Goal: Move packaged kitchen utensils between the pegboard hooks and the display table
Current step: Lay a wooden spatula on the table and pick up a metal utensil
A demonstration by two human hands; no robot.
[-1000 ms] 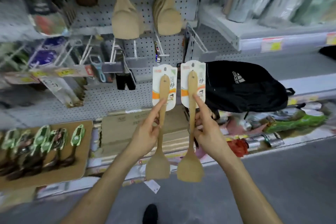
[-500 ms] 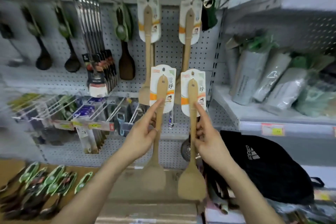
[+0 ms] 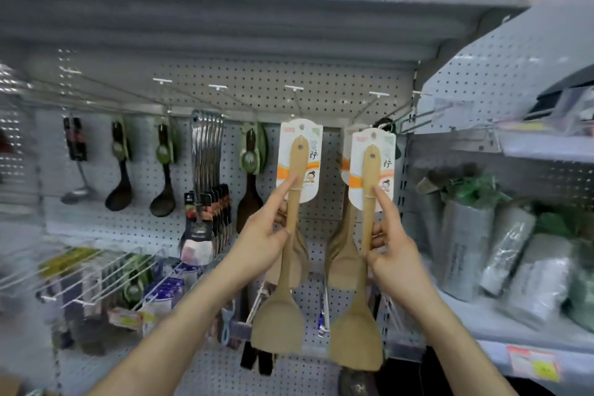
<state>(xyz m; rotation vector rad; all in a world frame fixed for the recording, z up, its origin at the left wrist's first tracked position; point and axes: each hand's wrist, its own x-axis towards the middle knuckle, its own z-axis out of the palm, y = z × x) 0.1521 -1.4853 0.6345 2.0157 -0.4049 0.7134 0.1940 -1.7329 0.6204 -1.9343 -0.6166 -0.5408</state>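
Raised since half-second ago: your left hand and right hand, fingers pinching spatula handles, index fingers straight on cards. Upright before pegboard: left spatula, right spatula, card tops near hooks; touching perhaps, blur hides it.

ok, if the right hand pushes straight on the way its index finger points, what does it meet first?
Probably the hanging spatula just behind the carded spatula that the right hand holds, then the pegboard. Depth between them is unclear.
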